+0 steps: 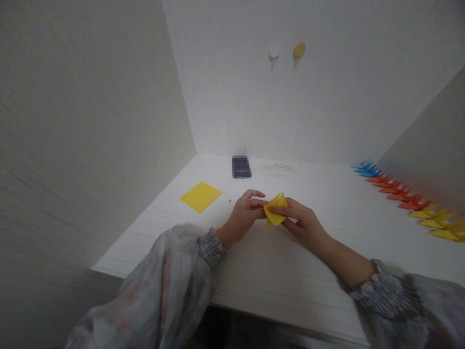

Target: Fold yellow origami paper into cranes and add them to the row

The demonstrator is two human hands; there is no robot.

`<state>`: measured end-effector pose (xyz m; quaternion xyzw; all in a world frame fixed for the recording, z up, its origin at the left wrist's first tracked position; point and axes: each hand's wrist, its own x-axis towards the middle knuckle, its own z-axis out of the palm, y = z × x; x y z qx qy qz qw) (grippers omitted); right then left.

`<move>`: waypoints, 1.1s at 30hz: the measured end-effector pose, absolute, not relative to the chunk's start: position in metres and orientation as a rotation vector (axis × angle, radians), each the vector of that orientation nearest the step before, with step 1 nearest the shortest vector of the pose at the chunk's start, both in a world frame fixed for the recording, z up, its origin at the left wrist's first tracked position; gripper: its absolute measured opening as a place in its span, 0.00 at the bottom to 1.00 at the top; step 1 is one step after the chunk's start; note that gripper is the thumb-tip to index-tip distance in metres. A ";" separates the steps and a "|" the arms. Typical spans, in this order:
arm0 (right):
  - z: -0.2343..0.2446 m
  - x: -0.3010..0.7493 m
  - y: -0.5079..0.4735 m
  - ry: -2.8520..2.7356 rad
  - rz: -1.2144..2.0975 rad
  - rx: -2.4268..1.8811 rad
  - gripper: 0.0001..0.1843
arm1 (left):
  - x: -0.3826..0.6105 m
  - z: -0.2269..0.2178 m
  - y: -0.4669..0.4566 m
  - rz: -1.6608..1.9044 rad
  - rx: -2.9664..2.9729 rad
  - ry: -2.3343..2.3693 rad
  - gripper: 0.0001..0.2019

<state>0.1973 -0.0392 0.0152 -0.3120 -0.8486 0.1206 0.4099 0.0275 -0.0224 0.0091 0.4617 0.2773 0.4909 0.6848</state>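
A yellow folded paper (276,209) with pointed corners is held up over the middle of the table. My right hand (303,220) grips it from the right, thumb across the front and other fingers behind. At its left edge, my left hand (245,213) pinches the paper between thumb and fingers, while the index finger curves above. The fingertips behind the paper are hidden. Left of my hands, a flat yellow paper sheet (201,197) lies on the white table (276,271).
A dark phone-like device (241,167), pixelated, lies near the back wall. Blue (366,168), orange (395,189) and yellow folded paper figures (438,218) line the right side. A tiny orange scrap (229,200) is near the sheet. A white hook (273,52) and yellow hook (299,51) are on the wall.
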 end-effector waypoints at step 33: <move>0.016 0.203 -0.041 -2.164 0.410 -0.646 0.18 | 0.026 0.012 -0.024 1.004 1.021 0.602 0.14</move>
